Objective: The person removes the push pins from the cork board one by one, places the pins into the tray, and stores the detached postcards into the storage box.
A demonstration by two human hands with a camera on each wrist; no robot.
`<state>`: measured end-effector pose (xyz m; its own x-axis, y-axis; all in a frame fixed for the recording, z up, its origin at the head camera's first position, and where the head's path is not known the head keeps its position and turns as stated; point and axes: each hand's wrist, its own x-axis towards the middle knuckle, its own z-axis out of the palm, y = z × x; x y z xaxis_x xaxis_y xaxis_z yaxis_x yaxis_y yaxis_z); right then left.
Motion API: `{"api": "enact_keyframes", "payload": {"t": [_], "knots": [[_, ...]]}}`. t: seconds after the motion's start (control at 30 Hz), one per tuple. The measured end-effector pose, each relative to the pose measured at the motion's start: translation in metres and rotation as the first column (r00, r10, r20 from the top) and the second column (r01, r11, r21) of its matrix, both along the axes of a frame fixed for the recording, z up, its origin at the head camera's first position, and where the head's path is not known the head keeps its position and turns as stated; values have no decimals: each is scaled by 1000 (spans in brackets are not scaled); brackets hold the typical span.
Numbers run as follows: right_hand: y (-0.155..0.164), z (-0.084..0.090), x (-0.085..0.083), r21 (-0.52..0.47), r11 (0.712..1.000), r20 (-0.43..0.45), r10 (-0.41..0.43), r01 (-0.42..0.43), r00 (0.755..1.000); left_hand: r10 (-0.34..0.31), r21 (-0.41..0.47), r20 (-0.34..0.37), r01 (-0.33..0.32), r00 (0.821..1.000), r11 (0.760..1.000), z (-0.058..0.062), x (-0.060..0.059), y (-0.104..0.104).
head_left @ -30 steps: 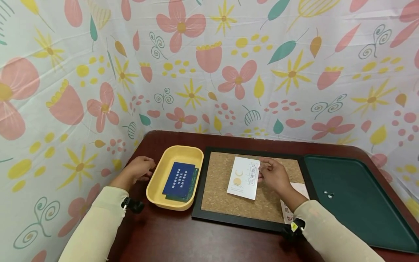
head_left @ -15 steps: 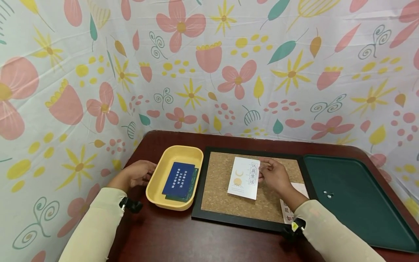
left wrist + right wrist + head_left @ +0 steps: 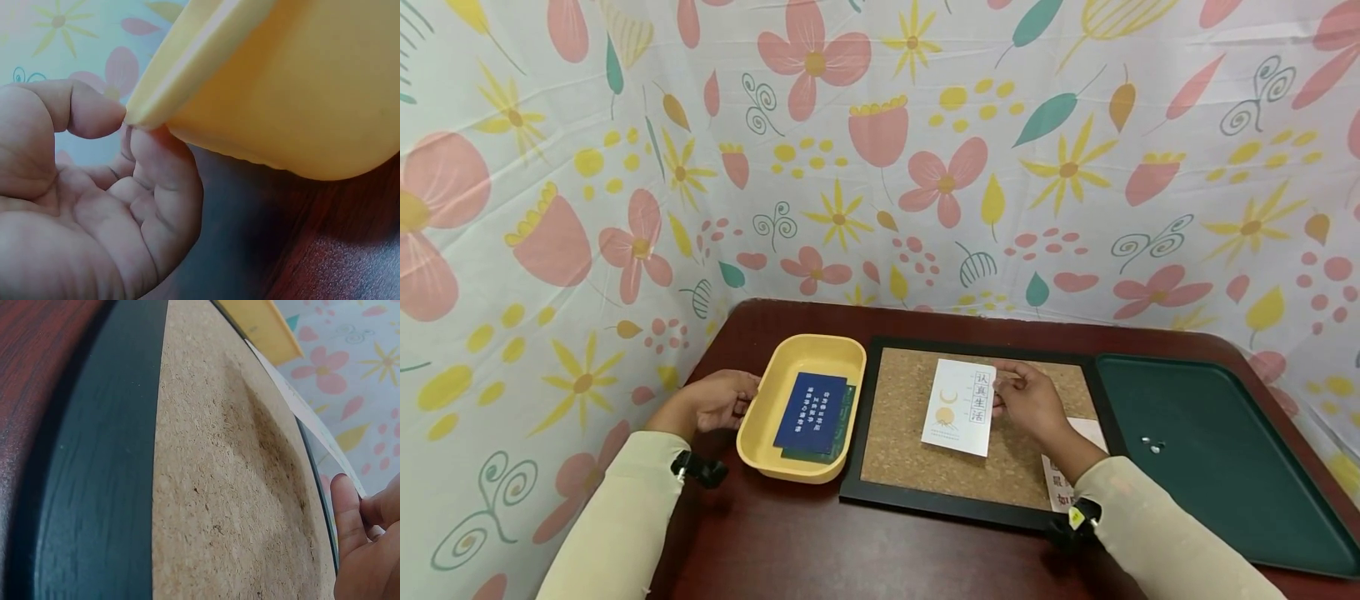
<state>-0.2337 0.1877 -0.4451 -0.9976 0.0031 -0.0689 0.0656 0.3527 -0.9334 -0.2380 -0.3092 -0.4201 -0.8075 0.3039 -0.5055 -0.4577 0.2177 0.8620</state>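
My left hand [image 3: 724,400] pinches the left rim of a yellow plastic basin [image 3: 752,442]; in the left wrist view the thumb [image 3: 97,112] meets the rim and a curled finger [image 3: 162,159] lies under it. Inside the basin, a blue card [image 3: 811,414] with white writing overlaps a dark green card [image 3: 844,429]. By its right edge, my right hand [image 3: 1030,404] pinches a white card [image 3: 958,408] with a yellow moon drawing. This card is held above the black-framed corkboard [image 3: 891,450], casting a shadow on the cork in the right wrist view.
Partly hidden by the right forearm, another pale card [image 3: 1086,432] lies at the corkboard's right side. A dark green tray [image 3: 1240,467] stands further right, with a few small shiny pieces [image 3: 1152,446] on it. Flower-patterned cloth [image 3: 880,167] hangs behind the brown table [image 3: 790,542].
My left hand has moved right and down onto the basin's rim and now pinches it. The basin has shifted very slightly. My right hand and the white card have barely moved.
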Motion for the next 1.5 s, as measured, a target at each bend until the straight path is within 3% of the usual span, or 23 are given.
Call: {"api": "enact_keyframes", "payload": {"t": [0.43, 0.87, 1.5], "knots": [[-4, 3, 0, -56, 998, 39, 8, -6, 999, -1, 35, -3, 1, 1000, 999, -4, -1, -4], [-13, 10, 0, -29, 999, 40, 24, -23, 999, -8, 33, 15, 8, 1000, 999, -4, -2, -5], [-32, 11, -1, -125, 989, 37, 83, -78, 996, -52, 49, 9, 51, 999, 997, -2, -3, -4]]}}
